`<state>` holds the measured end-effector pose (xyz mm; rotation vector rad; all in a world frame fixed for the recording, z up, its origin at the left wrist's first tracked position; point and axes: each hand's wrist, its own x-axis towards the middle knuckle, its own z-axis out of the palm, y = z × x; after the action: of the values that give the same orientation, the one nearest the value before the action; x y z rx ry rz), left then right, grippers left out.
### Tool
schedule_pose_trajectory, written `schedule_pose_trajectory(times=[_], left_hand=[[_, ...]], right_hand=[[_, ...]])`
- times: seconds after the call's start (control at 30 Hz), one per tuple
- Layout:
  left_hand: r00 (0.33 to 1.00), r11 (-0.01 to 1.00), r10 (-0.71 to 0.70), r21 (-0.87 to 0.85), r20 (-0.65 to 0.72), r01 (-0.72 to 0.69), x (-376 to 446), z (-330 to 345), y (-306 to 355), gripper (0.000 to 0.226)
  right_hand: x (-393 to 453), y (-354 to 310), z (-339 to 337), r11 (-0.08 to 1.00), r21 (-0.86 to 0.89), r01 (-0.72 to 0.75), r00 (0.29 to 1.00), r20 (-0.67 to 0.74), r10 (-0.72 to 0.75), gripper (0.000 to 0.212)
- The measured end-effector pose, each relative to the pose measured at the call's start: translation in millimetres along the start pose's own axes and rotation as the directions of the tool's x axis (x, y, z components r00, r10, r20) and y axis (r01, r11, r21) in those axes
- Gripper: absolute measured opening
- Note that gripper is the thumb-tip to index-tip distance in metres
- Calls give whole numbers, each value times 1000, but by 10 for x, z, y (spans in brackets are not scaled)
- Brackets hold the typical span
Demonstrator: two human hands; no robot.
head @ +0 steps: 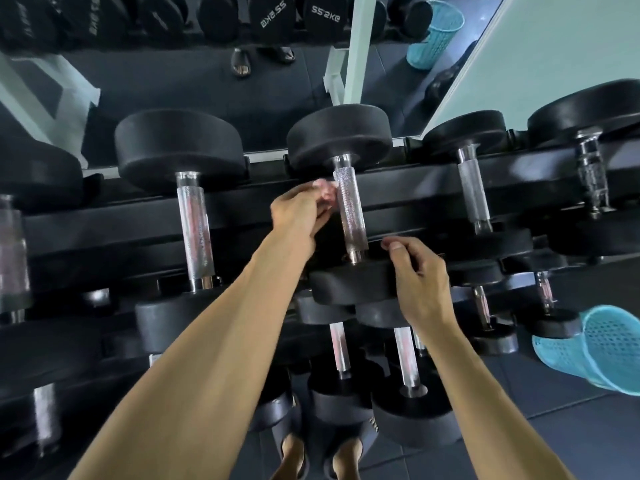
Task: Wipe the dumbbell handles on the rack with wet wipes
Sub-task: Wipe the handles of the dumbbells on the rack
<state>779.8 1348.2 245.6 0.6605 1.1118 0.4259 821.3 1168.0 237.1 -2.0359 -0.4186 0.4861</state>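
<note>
A black dumbbell with a knurled silver handle (349,209) lies on the top tier of the black rack (242,216). My left hand (301,209) pinches a small crumpled wet wipe (323,192) just left of that handle's upper part, touching or nearly touching it. My right hand (419,282) is lower and to the right, with its fingers curled loosely over the near black head (346,282) of the same dumbbell. Nothing shows in that hand. More dumbbells sit on either side, with handles at left (195,230) and right (472,188).
Lower tiers hold several smaller dumbbells (408,362). A turquoise mesh basket (595,348) stands on the floor at the right. A mirror (214,81) behind the rack reflects dumbbells and the basket. My feet in sandals (322,455) are at the bottom.
</note>
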Motion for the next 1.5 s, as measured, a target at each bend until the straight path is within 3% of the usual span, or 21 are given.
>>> schedule_pose_trajectory(times=[0.2,0.37,0.47,0.53,0.73,0.8,0.9,0.97,1.13,1.3,1.37,1.5], left_hand=[[996,995,-64,-68,54,68,298,202,22,13],[976,991,-119,76,183,107,125,31,-259,23],[987,980,-94,-165,129,115,210,88,-117,27],[996,970,-65,-231,64,78,331,170,79,26],[972,975,-122,207,199,80,-8,-80,-213,30],[979,983,-102,169,177,72,56,-53,-218,26],[988,992,-86,-81,130,97,338,182,-13,25],[987,982,-98,-146,124,116,407,227,6,21],[964,962,-176,242,201,125,306,-22,-165,20],[947,962,-234,194,218,193,216,-56,-137,19],[952,965,-200,217,232,149,218,-26,-91,20],[980,993,-117,49,161,110,414,177,75,21]], right_hand=[[-7,-24,55,1000,-7,-5,1000,-13,5,27],[-3,-15,49,1000,-28,-13,1000,-5,13,44],[-5,-1,42,999,-31,-7,1000,2,7,40],[-13,12,44,1000,-26,10,1000,3,-10,32],[3,34,56,1000,-22,11,1000,-22,-11,42],[11,55,66,999,-11,41,998,-42,-42,47],[20,102,81,997,14,76,996,-55,-75,50],[30,109,79,997,19,79,996,-53,-78,50],[27,121,75,997,19,71,996,-48,-70,52],[41,148,77,996,34,85,995,-45,-84,52],[50,156,80,995,36,97,994,-46,-95,51],[61,170,89,996,36,78,996,-38,-76,50]])
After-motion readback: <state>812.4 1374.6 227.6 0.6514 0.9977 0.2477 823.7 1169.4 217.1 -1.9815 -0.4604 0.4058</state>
